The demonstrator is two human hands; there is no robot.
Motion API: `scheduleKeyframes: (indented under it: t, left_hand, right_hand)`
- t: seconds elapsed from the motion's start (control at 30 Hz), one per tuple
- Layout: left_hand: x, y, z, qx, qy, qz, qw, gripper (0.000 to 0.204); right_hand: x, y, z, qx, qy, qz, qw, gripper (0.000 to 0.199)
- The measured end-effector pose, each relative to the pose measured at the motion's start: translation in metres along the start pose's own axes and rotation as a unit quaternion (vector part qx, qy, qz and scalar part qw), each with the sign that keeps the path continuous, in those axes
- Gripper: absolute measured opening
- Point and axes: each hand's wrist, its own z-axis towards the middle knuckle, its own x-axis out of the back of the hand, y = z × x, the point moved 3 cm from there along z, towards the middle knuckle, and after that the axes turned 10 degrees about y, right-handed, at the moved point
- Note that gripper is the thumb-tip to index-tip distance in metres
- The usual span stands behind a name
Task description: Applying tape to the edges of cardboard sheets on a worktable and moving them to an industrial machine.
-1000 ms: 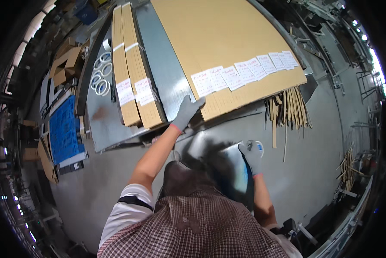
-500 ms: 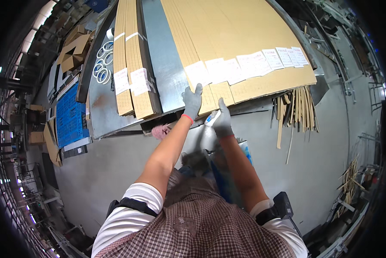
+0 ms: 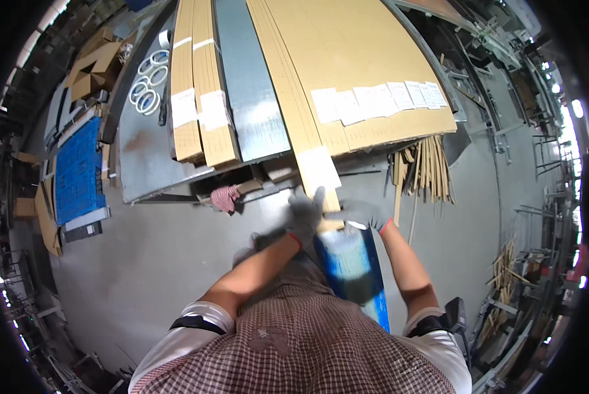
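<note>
1. The long cardboard strip [image 3: 305, 134] lies lengthwise on the desk [image 3: 258, 125], along the left side of the broad cardboard sheets [image 3: 353, 46]. Its near end juts past the desk's edge toward me, with a white label [image 3: 320, 168] close to that end.
2. My left hand [image 3: 305, 213] is at the left side of the overhanging end, thumb uppermost. It is blurred, so I can't tell whether those fingers are closed on the cardboard.
3. My right hand [image 3: 363, 213] comes in from the other side, fingers pointing across toward the strip. A white curved object [image 3: 356, 224] shows under the palm; whether I'm gripping it or it merely sits there, I can't tell.
4. To handle this well, I should support the overhang from below with the left hand and press lightly on top with the thumb, since a long, thin piece will probably sag or crease at the desk's edge.
5. I'd hold it by the edges, clear of the label, which could scuff or lift under a glove.
6. I'd draw it straight along its length; twisting could drag the sheets alongside or knock the blue-and-white panel [image 3: 347, 259] below.
</note>
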Motion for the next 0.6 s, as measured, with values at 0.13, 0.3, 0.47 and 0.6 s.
scheduleKeyframes:
  t: [0.13, 0.3, 0.47, 0.6]
  left_hand:
    - [-0.013, -0.024, -0.025, 0.122, -0.115, -0.067, 0.984, 0.061]
    - [0.093, 0.019, -0.013, 0.023, -0.247, -0.075, 0.966, 0.054]
    - [0.138, 0.045, -0.014, -0.025, -0.288, -0.269, 0.919, 0.046]
    - [0.04, -0.073, 0.047, -0.156, -0.089, -0.109, 0.978, 0.039]
  right_hand:
    - [0.034, -0.052, 0.007, -0.544, -0.227, 0.126, 0.798, 0.056]
    - [0.07, -0.098, 0.044, -0.269, -0.094, 0.071, 0.956, 0.054]
    - [0.067, -0.129, 0.1, -0.087, -0.227, 0.046, 0.969, 0.055]
    - [0.077, 0.023, 0.049, -0.391, -0.163, -0.111, 0.899, 0.031]
